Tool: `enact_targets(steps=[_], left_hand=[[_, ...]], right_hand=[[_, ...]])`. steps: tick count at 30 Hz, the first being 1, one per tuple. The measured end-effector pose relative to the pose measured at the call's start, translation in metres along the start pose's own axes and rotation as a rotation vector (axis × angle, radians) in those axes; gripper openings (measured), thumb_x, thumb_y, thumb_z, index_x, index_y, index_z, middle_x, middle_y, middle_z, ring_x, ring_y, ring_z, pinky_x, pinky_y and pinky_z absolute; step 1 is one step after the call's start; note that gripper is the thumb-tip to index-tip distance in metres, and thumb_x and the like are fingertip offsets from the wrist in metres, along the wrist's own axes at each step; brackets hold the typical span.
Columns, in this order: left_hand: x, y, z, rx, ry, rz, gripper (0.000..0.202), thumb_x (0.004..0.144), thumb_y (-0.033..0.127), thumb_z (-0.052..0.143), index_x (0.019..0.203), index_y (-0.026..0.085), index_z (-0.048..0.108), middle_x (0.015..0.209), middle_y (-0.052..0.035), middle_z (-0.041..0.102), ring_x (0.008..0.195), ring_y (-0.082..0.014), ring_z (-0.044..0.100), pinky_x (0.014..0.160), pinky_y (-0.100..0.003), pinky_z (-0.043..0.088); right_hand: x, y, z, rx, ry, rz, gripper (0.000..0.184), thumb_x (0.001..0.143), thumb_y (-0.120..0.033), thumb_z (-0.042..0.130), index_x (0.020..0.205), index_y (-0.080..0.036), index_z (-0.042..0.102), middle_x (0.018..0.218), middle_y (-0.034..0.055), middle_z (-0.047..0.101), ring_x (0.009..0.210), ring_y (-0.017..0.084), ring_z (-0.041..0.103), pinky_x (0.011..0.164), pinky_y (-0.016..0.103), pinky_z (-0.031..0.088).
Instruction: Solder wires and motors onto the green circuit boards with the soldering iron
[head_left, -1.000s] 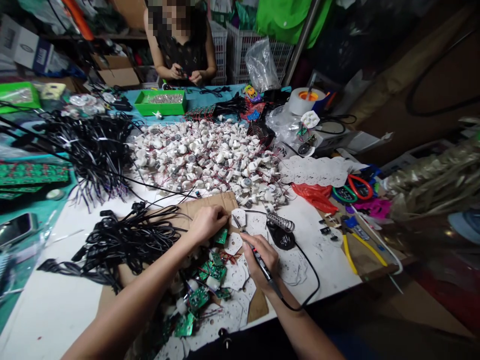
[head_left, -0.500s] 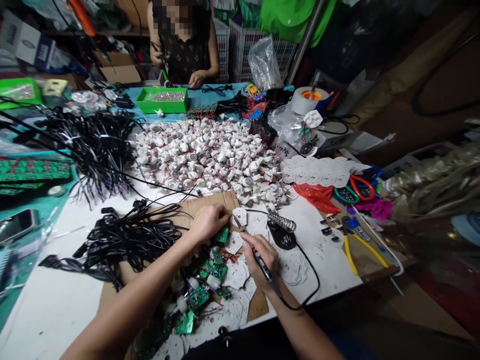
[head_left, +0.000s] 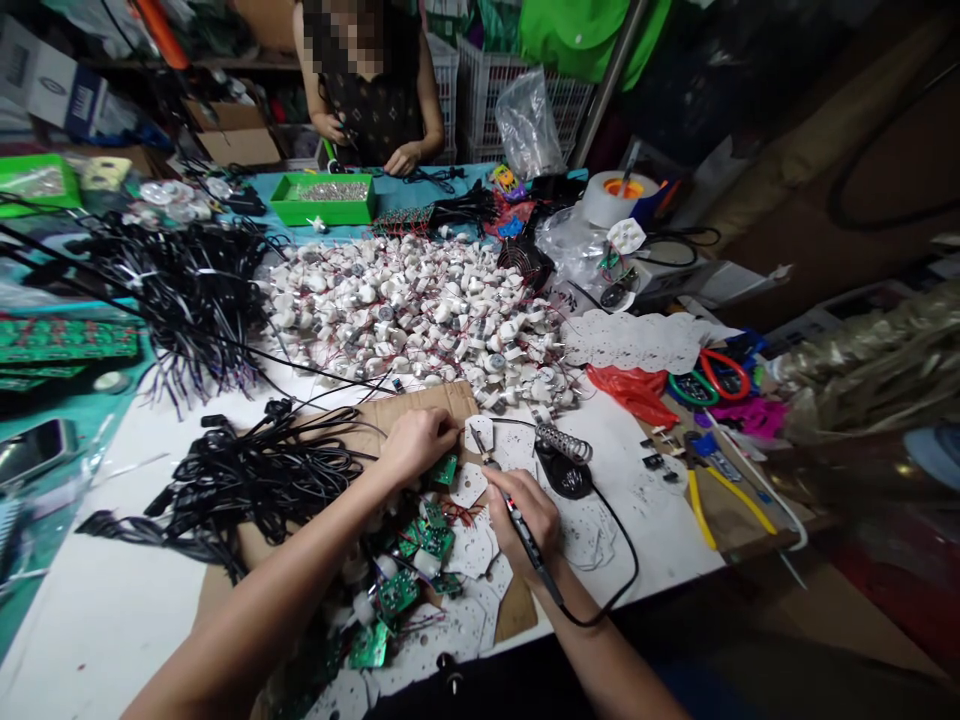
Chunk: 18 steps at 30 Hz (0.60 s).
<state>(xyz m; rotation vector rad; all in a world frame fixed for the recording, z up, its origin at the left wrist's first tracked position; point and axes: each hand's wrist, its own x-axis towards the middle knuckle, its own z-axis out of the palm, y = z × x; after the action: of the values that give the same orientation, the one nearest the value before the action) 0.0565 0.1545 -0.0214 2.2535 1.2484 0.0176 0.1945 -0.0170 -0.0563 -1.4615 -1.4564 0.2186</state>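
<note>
Parts heap (head_left: 420,310) mid-bench, tray (head_left: 322,214) behind it.
Soldering iron (head_left: 532,550) in right hand (head_left: 541,515); circuit boards (head_left: 397,592) to its left, cable pile (head_left: 247,480) farther left; iron stand (head_left: 568,476) just right, pliers (head_left: 699,508) farther right.

A slim black soldering iron (head_left: 534,553) with a small red light slants in the right fingers (head_left: 529,490), its tip pointing toward the desk's (head_left: 97,620) far edge. The tip is at a small pale plate (head_left: 481,430) with holes; contact cannot be told. The iron's black cord (head_left: 637,560) bows toward the right edge. A green circuit board (head_left: 446,469) lies partly under the left fingers (head_left: 442,432), nearer the desk's near edge.
</note>
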Motion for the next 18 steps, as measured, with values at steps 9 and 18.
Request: enact_targets(steps=[9, 18], left_hand=[[0.0002, 0.0003, -0.0001, -0.016, -0.006, -0.011, 0.020, 0.093, 0.026, 0.059, 0.095, 0.017, 0.077, 0.093, -0.0086, 0.079, 0.082, -0.0203, 0.070, 0.071, -0.027, 0.044], [0.0024, -0.0081, 0.0023, -0.024, 0.017, 0.033, 0.021, 0.095, 0.034, 0.062, 0.090, 0.017, 0.075, 0.089, -0.0075, 0.077, 0.080, -0.0190, 0.068, 0.070, -0.026, 0.042]], right_hand=[[0.0001, -0.0006, -0.0011, 0.002, 0.031, -0.017, 0.034, 0.100, -0.010, 0.055, 0.128, -0.022, 0.070, 0.099, 0.0075, 0.074, 0.089, 0.020, 0.073, 0.083, 0.033, 0.063], [-0.0012, 0.0008, 0.0001, 0.009, 0.057, -0.037, 0.033, 0.100, -0.011, 0.055, 0.127, -0.022, 0.070, 0.096, 0.0070, 0.075, 0.086, 0.020, 0.074, 0.081, 0.032, 0.064]])
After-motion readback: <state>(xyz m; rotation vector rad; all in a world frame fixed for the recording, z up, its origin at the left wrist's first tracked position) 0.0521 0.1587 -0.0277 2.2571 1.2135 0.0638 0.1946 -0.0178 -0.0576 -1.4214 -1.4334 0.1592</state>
